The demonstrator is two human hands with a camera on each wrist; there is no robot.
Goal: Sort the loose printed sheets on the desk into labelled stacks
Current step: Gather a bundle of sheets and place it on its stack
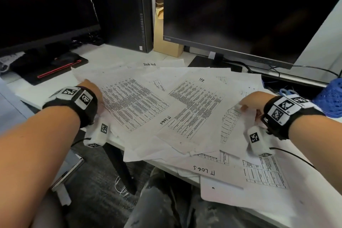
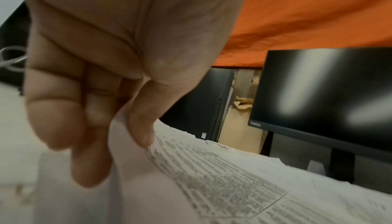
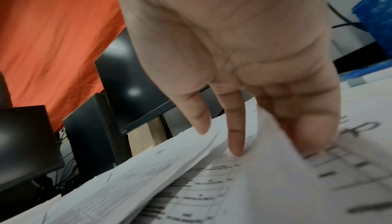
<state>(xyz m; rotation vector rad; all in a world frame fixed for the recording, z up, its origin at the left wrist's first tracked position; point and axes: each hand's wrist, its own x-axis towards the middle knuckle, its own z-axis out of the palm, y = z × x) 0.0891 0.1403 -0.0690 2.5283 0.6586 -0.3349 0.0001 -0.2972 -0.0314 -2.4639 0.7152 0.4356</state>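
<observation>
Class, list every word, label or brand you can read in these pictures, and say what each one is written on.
"Task list": handwritten on the far sheet.
"IT LOGS": handwritten upside down on the left table sheet.
"IT LOGS": upside down on the near sheet.
"HR", probably: upside down atop the middle sheet.
Printed tables, the right monitor's badge and wristband markers: too small or blurred.

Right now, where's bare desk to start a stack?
Bare desk shows behind the sheets, between the left monitor's base and the tower. Centre and right are covered; cables crowd the far right.
</observation>
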